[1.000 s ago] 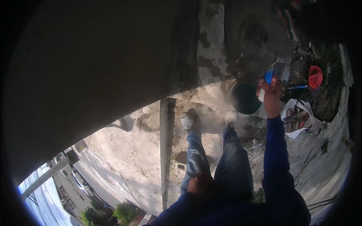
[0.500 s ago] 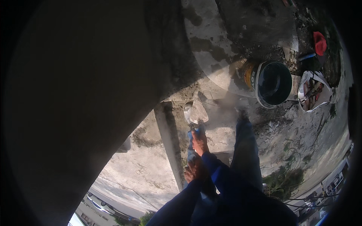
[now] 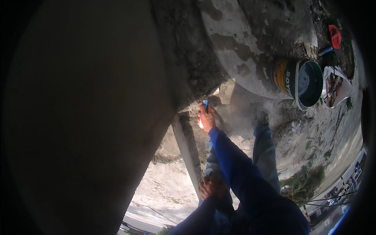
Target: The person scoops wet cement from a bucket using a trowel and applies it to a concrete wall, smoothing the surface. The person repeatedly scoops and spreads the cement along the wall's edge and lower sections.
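Note:
My right hand (image 3: 207, 118) is closed round the handle of a hand tool (image 3: 205, 103), blue at the front end and white at the back. A small pale part of the tool shows past the fingers, close to the lower edge of the dark wall; its exact shape is hard to make out. Further back, my left hand (image 3: 211, 187) rests on my left leg near the knee, fingers spread over the jeans, with nothing seen in it. Both arms wear dark blue sleeves.
A big dark wall (image 3: 90, 109) fills the left side. To the right stand a green and yellow bucket (image 3: 287, 78) and a white sack (image 3: 344, 88) of scraps. Behind them are a red cloth-like thing (image 3: 335, 37) and a blue object (image 3: 325, 51). A concrete ledge (image 3: 184, 147) runs beside my leg.
My right hand has reached forward with the tool toward the wall's lower edge, away from my left hand. My left hand stays by my leg. The view has shifted somewhat.

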Available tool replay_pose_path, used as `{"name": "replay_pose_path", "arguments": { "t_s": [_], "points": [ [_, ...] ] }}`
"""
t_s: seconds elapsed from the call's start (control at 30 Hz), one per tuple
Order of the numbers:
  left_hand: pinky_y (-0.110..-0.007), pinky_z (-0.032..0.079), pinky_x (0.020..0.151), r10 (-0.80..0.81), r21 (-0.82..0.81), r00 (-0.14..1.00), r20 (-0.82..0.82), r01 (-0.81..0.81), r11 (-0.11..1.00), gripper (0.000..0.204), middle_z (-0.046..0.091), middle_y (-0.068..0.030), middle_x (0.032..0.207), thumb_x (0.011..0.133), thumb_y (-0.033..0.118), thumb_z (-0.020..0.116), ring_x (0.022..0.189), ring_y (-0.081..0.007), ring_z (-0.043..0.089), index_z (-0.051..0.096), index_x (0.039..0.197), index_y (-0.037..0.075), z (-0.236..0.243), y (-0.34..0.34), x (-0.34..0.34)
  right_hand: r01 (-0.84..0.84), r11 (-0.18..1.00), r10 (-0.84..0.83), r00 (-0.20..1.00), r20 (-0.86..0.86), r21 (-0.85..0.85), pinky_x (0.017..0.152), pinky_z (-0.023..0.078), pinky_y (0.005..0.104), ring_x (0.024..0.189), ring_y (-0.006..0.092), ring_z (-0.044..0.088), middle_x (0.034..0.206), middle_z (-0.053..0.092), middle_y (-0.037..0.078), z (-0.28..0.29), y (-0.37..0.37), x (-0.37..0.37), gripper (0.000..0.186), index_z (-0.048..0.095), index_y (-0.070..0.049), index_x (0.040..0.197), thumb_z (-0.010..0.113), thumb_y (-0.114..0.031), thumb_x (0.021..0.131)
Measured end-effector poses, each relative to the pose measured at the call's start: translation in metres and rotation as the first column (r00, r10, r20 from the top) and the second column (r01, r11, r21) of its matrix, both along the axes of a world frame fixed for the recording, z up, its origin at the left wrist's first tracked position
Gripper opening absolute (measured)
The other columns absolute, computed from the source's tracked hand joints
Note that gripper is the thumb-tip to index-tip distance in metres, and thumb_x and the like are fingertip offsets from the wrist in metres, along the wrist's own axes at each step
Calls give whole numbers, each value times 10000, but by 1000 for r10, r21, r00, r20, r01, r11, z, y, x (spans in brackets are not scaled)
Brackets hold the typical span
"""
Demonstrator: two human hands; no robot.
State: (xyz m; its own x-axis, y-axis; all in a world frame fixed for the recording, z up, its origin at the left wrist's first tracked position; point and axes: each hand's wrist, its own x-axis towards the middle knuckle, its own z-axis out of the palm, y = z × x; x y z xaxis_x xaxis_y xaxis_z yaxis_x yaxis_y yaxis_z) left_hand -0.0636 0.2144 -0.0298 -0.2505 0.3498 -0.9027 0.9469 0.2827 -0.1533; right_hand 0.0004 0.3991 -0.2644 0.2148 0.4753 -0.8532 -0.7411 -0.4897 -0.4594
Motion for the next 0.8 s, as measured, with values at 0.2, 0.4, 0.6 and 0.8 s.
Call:
{"name": "replay_pose_path", "arguments": {
  "t_s": [0.2,0.4,0.6,0.8],
  "points": [
    [-511,461,1049,-67,-89,998,14,68,994,581,539,-135,1387,825,514,681,1237,-389,550,629,1344,258,-3,12,0,-158,982,154,987,39,107,348,399,339,410,152,496,607,510,31,-2,63,33,332,583,-81,902,660,-397,970],
    [-502,467,1054,-62,-102,998,15,63,993,592,550,-146,1387,809,526,691,1256,-406,551,641,1336,261,0,16,12,-174,968,184,982,-40,180,388,428,348,439,164,520,635,527,39,44,112,86,352,571,-69,911,656,-407,960],
    [-533,451,1058,-75,-49,997,20,76,996,648,505,-148,1454,780,548,693,1300,-421,511,611,1356,264,-12,-8,15,-71,962,86,995,-46,265,456,450,326,500,144,523,659,525,14,128,195,211,279,540,-79,964,573,-352,1013],
    [-542,445,1046,-19,-41,1000,10,19,999,655,500,-157,1457,765,547,696,1302,-431,501,601,1344,257,-17,-22,22,-479,877,466,862,199,24,507,469,349,554,147,529,713,523,45,123,171,234,299,528,-66,1002,588,-359,999]
  ]
}}
